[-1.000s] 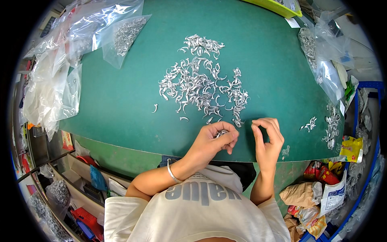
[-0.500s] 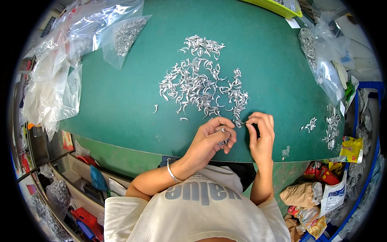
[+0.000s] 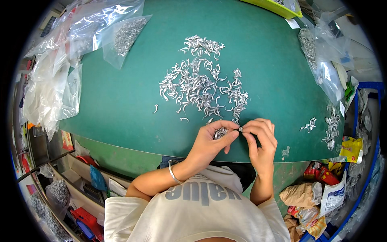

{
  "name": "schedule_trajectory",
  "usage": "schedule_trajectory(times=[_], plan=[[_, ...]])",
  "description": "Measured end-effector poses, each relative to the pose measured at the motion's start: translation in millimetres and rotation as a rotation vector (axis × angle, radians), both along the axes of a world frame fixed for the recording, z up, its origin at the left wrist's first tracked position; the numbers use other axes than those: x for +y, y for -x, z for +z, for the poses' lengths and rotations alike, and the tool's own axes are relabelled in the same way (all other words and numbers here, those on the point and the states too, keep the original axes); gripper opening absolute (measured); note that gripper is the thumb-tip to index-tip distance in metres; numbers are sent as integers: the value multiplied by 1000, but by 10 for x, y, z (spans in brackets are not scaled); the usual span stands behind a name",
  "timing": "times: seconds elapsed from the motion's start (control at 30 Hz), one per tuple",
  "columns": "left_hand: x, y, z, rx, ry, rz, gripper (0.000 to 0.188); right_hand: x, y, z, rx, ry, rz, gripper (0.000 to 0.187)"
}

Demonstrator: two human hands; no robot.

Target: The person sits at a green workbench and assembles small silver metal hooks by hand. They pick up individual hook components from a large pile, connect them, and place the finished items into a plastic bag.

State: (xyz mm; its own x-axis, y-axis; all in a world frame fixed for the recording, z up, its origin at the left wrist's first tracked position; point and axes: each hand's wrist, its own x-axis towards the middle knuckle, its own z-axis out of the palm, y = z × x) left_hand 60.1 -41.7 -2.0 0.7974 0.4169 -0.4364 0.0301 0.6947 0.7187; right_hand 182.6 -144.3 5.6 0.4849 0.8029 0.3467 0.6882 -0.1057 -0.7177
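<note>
My left hand (image 3: 207, 143) is curled round several small silver metal pieces (image 3: 220, 132) in its palm. Its thumb and forefinger reach toward the right hand's fingertips. Pinched by my right hand (image 3: 262, 141) is one small silver piece (image 3: 240, 129), right between the two hands; its exact shape is too small to make out. Just beyond the hands lies a loose heap of curved, hook-like silver metal pieces (image 3: 197, 86), with a strand of them (image 3: 238, 97) trailing down toward my fingers. A smaller heap (image 3: 203, 44) sits farther back.
Clear plastic bags (image 3: 52, 88) cover the green table's (image 3: 121, 113) left side, one holding metal pieces (image 3: 129, 35). More bags (image 3: 328, 76) lie at the right. Small metal parts (image 3: 332, 127) are grouped near the right edge. A yellow tray (image 3: 274, 6) stands at the back right.
My right hand has drawn the small piece from the strand's near end toward my left hand. The left thumb and forefinger have stretched out to meet it.
</note>
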Motion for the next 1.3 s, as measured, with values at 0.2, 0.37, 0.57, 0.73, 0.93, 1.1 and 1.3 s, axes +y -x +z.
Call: schedule_trajectory(times=[0.2,0.37,0.57,0.73,0.93,1.1,1.3], plan=[[7,12,2,31,-83,-62,16,-10,34,54,-18,-46,13,15],[-7,12,-20,-15,-36,-34,15,-3,46,34,208,-56,-43,16],[16,20,4,-48,0,-84,13,-74,59,-44,571,-47,2,7],[38,36,-3,-96,207,-112,12,-93,80,-34,913,-46,51,2],[88,27,5,-193,479,-147,14,-115,-15,-57,780,-1,53,2],[117,43,-4,-317,517,-119,20,-43,-30,-108,286,80,-105,15],[148,61,-10,-357,363,-108,18,28,27,-124,-73,243,-57,25]])
